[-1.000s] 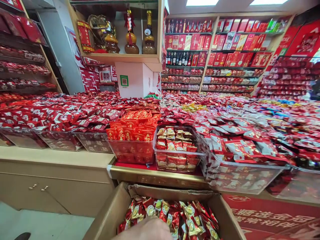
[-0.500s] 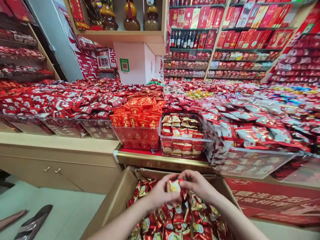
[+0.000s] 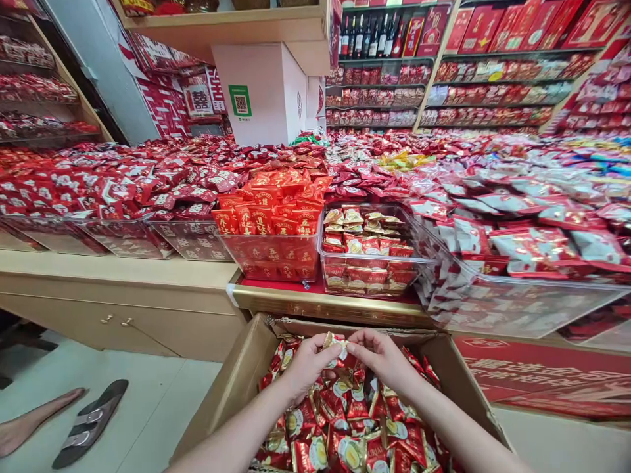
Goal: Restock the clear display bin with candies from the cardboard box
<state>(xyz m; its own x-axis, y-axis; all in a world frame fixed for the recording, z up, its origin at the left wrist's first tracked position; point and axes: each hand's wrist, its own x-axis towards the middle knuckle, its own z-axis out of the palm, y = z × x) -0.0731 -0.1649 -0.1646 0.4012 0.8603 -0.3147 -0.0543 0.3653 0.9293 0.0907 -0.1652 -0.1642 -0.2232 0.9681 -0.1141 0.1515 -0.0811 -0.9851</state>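
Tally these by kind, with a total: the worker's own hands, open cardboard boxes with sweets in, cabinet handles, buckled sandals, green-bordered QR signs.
Hands: 2 (left hand, right hand)
Open cardboard box: 1
Cabinet handles: 2
Buckled sandal: 1
Green-bordered QR sign: 1
Total: 7

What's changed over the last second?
Earlier, one hand showed, low in view at the carton. Now both left hand and right hand are in view, nearer the carton's far edge, with a packet gripped between them. The camera has tilted down, so the scene sits higher. Carton and tubs stayed put.
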